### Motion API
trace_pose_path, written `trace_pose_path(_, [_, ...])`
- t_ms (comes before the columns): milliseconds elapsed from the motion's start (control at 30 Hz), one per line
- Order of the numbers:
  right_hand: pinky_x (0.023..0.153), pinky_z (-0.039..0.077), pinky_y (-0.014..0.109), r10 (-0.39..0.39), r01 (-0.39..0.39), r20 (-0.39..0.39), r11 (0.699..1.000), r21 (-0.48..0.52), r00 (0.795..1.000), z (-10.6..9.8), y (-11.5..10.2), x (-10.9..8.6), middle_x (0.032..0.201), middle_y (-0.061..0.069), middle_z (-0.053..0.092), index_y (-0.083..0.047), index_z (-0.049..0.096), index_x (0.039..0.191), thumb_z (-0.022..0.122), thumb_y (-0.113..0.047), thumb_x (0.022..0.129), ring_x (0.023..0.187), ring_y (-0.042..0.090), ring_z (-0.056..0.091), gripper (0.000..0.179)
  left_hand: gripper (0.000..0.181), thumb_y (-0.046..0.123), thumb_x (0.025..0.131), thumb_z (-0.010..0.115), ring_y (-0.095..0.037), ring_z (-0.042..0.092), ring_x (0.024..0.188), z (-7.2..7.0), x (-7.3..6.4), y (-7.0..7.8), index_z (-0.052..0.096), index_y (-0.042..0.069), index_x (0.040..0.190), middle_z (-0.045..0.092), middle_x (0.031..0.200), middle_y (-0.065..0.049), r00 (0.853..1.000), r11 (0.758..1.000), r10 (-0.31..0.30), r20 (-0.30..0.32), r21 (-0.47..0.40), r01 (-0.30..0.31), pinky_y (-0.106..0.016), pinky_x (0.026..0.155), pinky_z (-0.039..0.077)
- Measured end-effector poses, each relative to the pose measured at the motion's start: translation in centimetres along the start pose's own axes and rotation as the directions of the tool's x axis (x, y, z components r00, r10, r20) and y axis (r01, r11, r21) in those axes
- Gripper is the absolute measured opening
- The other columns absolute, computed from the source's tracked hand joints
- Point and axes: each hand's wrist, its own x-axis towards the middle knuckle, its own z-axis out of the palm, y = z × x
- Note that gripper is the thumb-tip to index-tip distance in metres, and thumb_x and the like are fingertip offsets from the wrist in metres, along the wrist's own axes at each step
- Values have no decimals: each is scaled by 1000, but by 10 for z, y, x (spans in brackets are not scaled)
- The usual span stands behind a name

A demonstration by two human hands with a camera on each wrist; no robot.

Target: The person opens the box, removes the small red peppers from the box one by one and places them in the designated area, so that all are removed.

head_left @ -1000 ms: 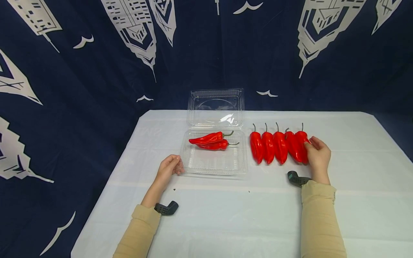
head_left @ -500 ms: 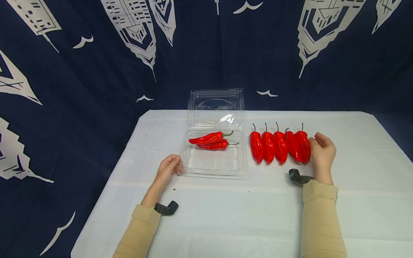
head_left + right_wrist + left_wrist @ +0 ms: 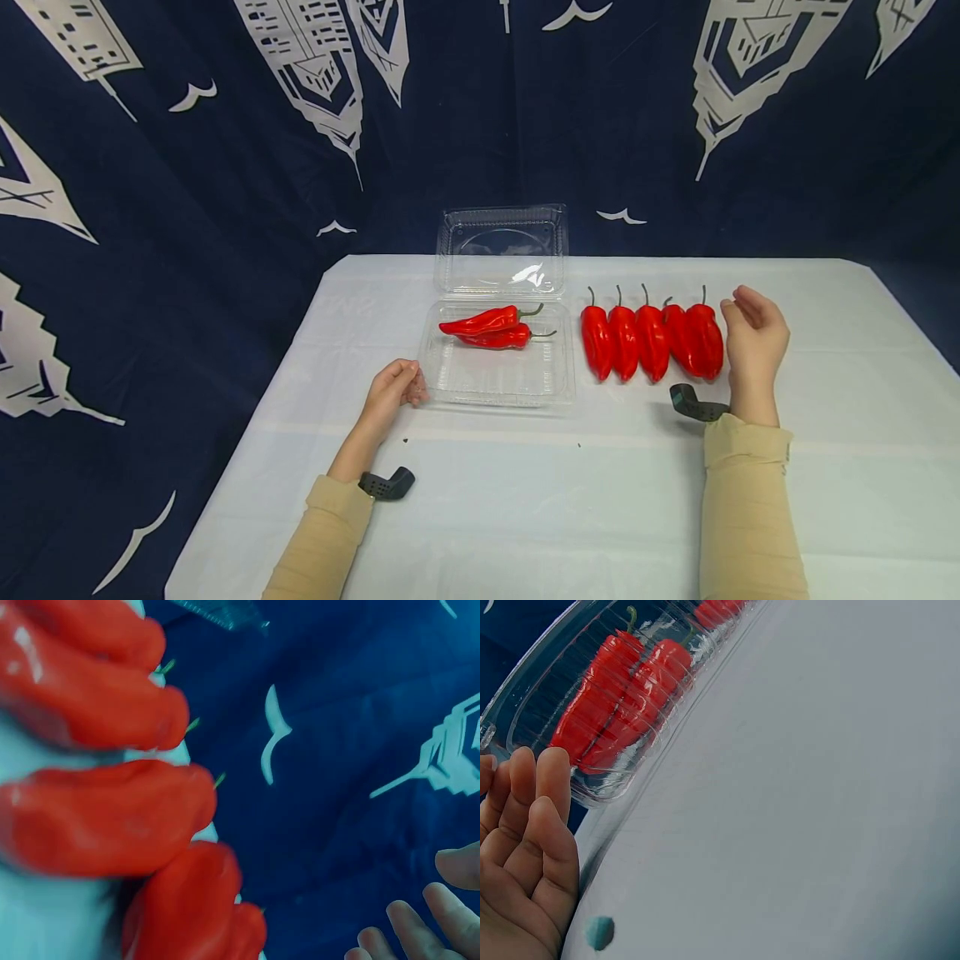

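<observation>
A clear plastic clamshell box (image 3: pixel 495 383) lies with its lid (image 3: pixel 498 237) raised at the back. Two red peppers (image 3: pixel 483 321) with green stems lie sideways inside it, near the hinge. My left hand (image 3: pixel 392 392) is at the box's near left corner; in the left wrist view its loosely bent fingers (image 3: pixel 553 776) reach the box's edge, and whether they touch it I cannot tell. To the right of the box, several red peppers (image 3: pixel 651 343) stand side by side in a row, stems pointing away. Just right of the end pepper (image 3: pixel 707 340), my right hand (image 3: pixel 757 354) holds nothing, fingers relaxed.
A white cloth covers the table (image 3: pixel 600 508). Behind it hangs a dark blue curtain (image 3: pixel 465 142) with white printed buildings and birds. Small dark specks lie on the cloth in front of the box. Each wrist wears a black camera (image 3: pixel 693 404).
My right hand has come off the end pepper and moved away to the right and slightly back. The left hand, the box and the two peppers in it have stayed put.
</observation>
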Motion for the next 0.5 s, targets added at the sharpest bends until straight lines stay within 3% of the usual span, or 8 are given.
trace_pose_path(100, [107,29,31,-17,15,22,998,58,1000,3,1,3,135,-6,50,-29,53,131,64,-37,88,127,13,42,45,23,18,100,46,-12,59,62,0,-1,3,51,0,88,54,73,-5,1000,1000,-3,6,1,3,-21,55,45])
trace_pose_path(367, [103,34,27,-32,23,84,994,108,996,19,-32,-20,130,-4,54,-24,57,127,67,-29,88,121,12,47,41,24,22,98,49,-13,59,62,-1,0,-2,52,1,87,54,73,-6,1000,1000,11,8,7,-11,-21,55,45])
trace_pose_path(500, [105,33,29,-73,63,113,994,83,991,29,-28,-23,132,-5,53,-27,56,128,66,-39,86,122,14,46,45,24,22,98,49,-12,59,61,0,0,-2,52,2,86,54,72,-5,1000,1000,13,5,7,-13,-21,54,45])
